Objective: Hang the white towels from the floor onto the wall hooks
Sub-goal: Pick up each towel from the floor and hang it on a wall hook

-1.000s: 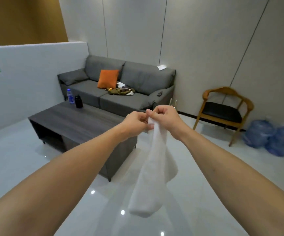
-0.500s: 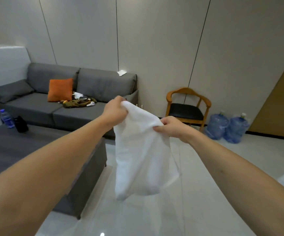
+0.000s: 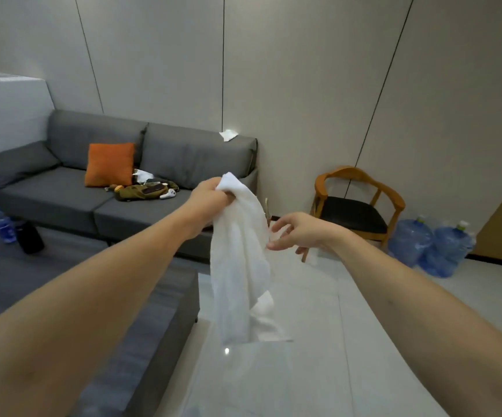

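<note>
A white towel (image 3: pixel 240 260) is gripped at its top by the left hand (image 3: pixel 210 200) and hangs free above the floor (image 3: pixel 303 371). The right hand (image 3: pixel 299 233), fingers loosely spread, is held at the towel's right edge, grasping nothing.

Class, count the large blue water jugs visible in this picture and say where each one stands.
2: one blue water jug stands on the floor right of the wooden chair; the second stands beside it, further right. Others may be hidden.

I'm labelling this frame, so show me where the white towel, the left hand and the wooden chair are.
white towel (image 3: pixel 237 266), head view, middle of the hanging cloth.
left hand (image 3: pixel 210 195), head view, back of the hand gripping the towel's top.
wooden chair (image 3: pixel 352 216), head view, dark seat.
</note>
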